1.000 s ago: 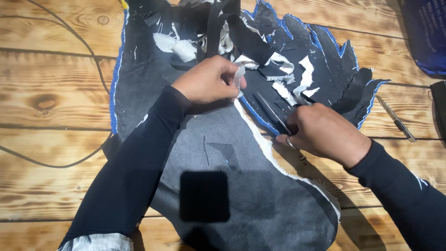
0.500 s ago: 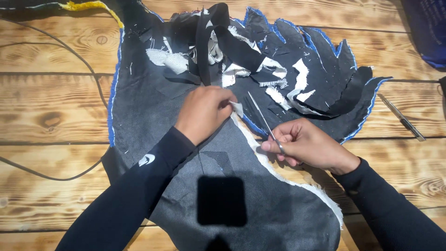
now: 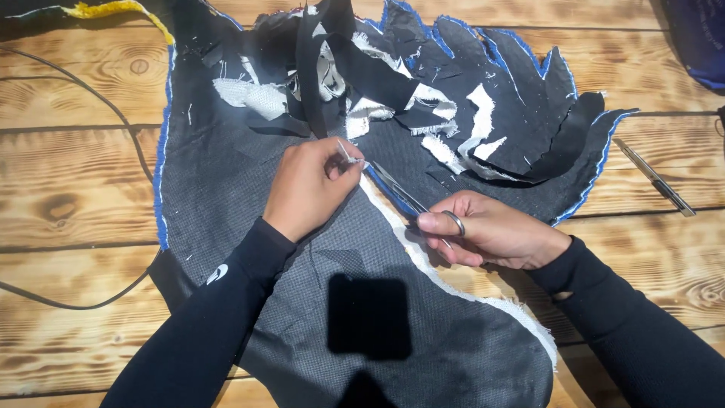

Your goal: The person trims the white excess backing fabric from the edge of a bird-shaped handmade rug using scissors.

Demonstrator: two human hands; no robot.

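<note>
We see our left hand [image 3: 306, 185] resting on a large sheet of dark grey fabric [image 3: 249, 189] spread over the wooden tabletop [image 3: 68, 189], its thumb and fingers pinched together on a thin white strip [image 3: 349, 155] at the fabric's cut edge. Our right hand [image 3: 487, 230] is closed around the handles of a pair of scissors [image 3: 404, 195], one finger through a metal ring, and the blades point up and left toward the left hand, their tips just beside the pinched strip. The blades lie along a white frayed edge [image 3: 445, 276] that runs down the right side of the grey sheet. Beyond the hands lies a heap of black scraps [image 3: 393, 75] and white scraps [image 3: 479, 106], resting on more dark fabric trimmed with a blue border [image 3: 596, 170]. A slim metal tool [image 3: 655, 180] lies on the bare wood well to the right of the fabric. A dark cable [image 3: 113, 109] curves across the wood on the left and passes under the sheet. A dark square shadow [image 3: 370, 316] falls on the grey fabric between our forearms, both in dark long sleeves.
</note>
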